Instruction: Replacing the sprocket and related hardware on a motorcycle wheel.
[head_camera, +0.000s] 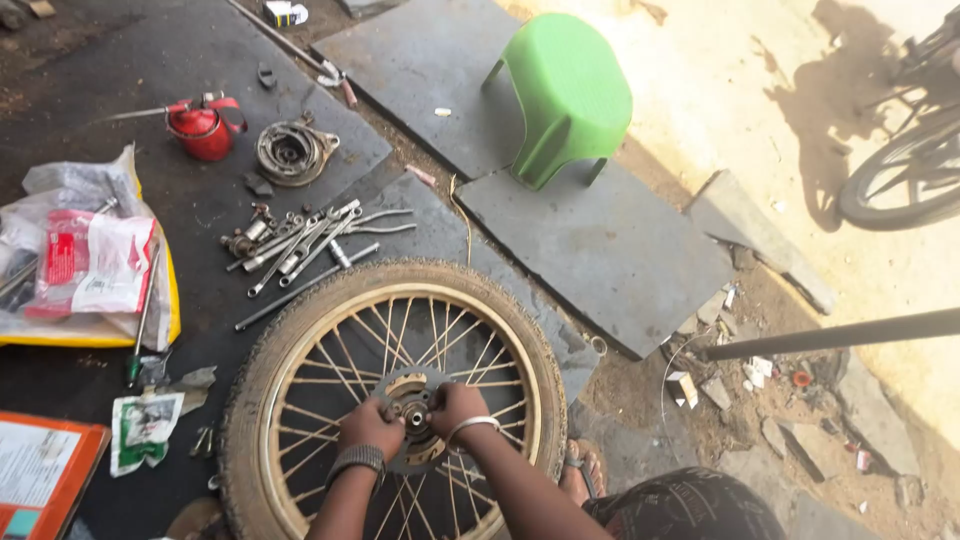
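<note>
At the wheel hub (412, 412), both hands' grip closed.

1. Left hand (368, 424): knuckles up, fingers curled down and closed in a grip, pointing toward 1 o'clock; dark band on the wrist
2. Right hand (457, 404): just beside the left at its 3 o'clock, fingers bent and clenched; pale bangle on the wrist
3. Both forearms enter from 6 o'clock, converging upward
4. One sandalled foot low, at 5 o'clock
</note>
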